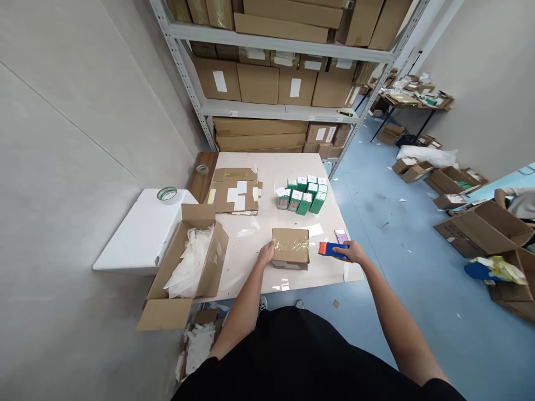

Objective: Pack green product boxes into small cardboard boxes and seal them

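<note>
A small cardboard box [291, 245] with clear tape across its top sits near the table's front edge. My left hand [266, 252] grips its left side, thumb at the upper edge. To the right of the box, my right hand [353, 252] is closed around a blue and orange tape dispenser [333, 250], apart from the box. A pinkish-purple packet [341, 237] lies just beyond that hand. Behind the box stand several green and white small cartons [304, 197] in a cluster. A white paper slip [314, 229] rests between them and the box.
Flattened cardboard [234, 192] lies at the table's back left. An open carton of white packing material [192, 262] stands at the left, beside a white surface holding a tape roll [167, 193]. Metal shelving [267, 108] with boxes rises behind. More cartons [480, 228] cover the floor at right.
</note>
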Motion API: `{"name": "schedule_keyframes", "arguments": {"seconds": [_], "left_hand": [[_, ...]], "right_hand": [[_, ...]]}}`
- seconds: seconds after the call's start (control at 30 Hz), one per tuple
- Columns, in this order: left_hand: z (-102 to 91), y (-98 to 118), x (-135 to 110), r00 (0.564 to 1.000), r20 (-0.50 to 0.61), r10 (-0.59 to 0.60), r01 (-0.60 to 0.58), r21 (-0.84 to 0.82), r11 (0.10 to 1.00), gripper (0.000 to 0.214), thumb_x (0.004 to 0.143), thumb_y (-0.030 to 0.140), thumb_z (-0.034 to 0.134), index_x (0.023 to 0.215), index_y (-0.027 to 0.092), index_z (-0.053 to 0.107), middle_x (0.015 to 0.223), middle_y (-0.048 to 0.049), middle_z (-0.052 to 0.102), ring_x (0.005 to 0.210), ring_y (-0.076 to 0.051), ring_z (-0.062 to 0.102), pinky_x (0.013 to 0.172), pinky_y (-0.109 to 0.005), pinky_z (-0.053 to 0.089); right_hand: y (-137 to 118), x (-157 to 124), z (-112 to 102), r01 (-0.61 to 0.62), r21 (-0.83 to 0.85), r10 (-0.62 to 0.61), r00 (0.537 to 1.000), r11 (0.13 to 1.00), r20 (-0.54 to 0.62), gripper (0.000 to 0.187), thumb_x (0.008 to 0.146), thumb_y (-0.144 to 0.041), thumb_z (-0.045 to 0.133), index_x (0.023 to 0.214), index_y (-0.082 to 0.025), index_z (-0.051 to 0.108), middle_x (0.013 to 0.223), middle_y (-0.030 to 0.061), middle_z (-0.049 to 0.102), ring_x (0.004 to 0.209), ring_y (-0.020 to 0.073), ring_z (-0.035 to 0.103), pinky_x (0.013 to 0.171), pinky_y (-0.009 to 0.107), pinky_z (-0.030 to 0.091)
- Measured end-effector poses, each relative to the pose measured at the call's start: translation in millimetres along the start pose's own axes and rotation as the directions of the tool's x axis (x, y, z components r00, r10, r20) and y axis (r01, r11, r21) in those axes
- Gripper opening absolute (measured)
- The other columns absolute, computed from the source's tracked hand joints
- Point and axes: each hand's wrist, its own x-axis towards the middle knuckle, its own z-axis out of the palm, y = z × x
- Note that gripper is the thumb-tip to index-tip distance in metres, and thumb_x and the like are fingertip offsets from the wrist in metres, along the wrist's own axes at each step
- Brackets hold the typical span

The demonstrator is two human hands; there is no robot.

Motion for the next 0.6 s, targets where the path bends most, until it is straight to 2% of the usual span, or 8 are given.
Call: {"name": "schedule_keyframes", "arguments": {"seconds": [0.1,0.2,0.37,0.4,0.47,0.53,0.6], "left_hand": [[-18.5,-15.6,3.8,1.000,0.004,-0.023,0.023,0.007,1.000,0.075,0.103,0.068,0.026,0.124,0.017,0.076,0.134,-0.0127,0.073,0.132,-0.033,0.063,0.110,-0.038,0.047],[-42.0,-33.7,8.1,0.999,-0.025,-0.042,0.043,0.029,0.999,0.069,0.105,0.064,0.028,0.124,0.018,0.076,0.134,-0.0128,0.073,0.132,-0.032,0.063,0.109,-0.037,0.047],[-88.0,-50.2,16.1,0.959,-0.211,-0.187,0.209,0.086,0.974,0.060,0.103,0.056,0.043,0.143,0.016,0.062,0.148,-0.0173,0.062,0.139,-0.034,0.057,0.113,-0.044,0.044],[-95.3,-50.2,17.1,0.954,-0.238,-0.183,0.204,0.070,0.976,0.061,0.103,0.056,0.045,0.147,0.016,0.058,0.151,-0.0176,0.059,0.141,-0.034,0.055,0.114,-0.043,0.043],[-105.7,-47.9,18.0,0.960,-0.258,-0.110,0.117,0.013,0.993,0.062,0.103,0.057,0.045,0.150,0.018,0.055,0.154,-0.0152,0.057,0.143,-0.031,0.053,0.116,-0.040,0.041],[-110.3,-45.2,17.4,0.971,-0.237,-0.015,0.003,-0.054,0.999,0.064,0.101,0.062,0.045,0.149,0.021,0.057,0.154,-0.0120,0.058,0.143,-0.029,0.053,0.117,-0.036,0.040],[-110.9,-44.8,15.6,0.984,-0.179,0.015,-0.032,-0.095,0.995,0.068,0.098,0.067,0.050,0.149,0.022,0.057,0.153,-0.0116,0.059,0.142,-0.030,0.055,0.116,-0.036,0.041]], "right_hand": [[-26.0,8.3,20.3,0.037,0.059,-0.037,0.999,0.998,0.006,0.056,0.070,-0.073,0.074,0.059,-0.022,0.056,0.057,-0.0003,0.057,0.061,0.0173,0.057,0.054,0.026,0.035],[-63.7,18.6,51.2,0.077,0.158,-0.085,0.995,0.985,0.046,0.055,0.069,-0.073,0.073,0.059,-0.022,0.056,0.058,-0.0021,0.058,0.061,0.0155,0.056,0.054,0.024,0.036],[-136.8,27.6,103.2,0.117,0.196,-0.130,0.990,0.974,0.055,0.051,0.073,-0.070,0.072,0.063,-0.021,0.063,0.062,-0.0021,0.064,0.065,0.0157,0.061,0.056,0.022,0.039],[-151.0,27.5,110.6,0.128,0.176,-0.140,0.989,0.976,0.056,0.051,0.074,-0.070,0.072,0.065,-0.020,0.065,0.063,-0.0018,0.066,0.066,0.0159,0.062,0.057,0.022,0.039],[-178.9,25.9,122.0,0.139,0.125,-0.147,0.987,0.982,0.058,0.052,0.078,-0.072,0.070,0.070,-0.020,0.069,0.067,0.0000,0.070,0.067,0.0168,0.065,0.057,0.022,0.039],[-205.8,22.4,129.9,0.136,0.066,-0.140,0.988,0.988,0.061,0.053,0.081,-0.073,0.067,0.077,-0.020,0.073,0.074,0.0033,0.074,0.070,0.0182,0.068,0.058,0.023,0.040],[-231.4,17.7,136.3,0.130,0.002,-0.130,0.989,0.992,0.065,0.054,0.084,-0.073,0.065,0.088,-0.020,0.076,0.085,0.0072,0.078,0.078,0.0206,0.072,0.060,0.024,0.042]]}}
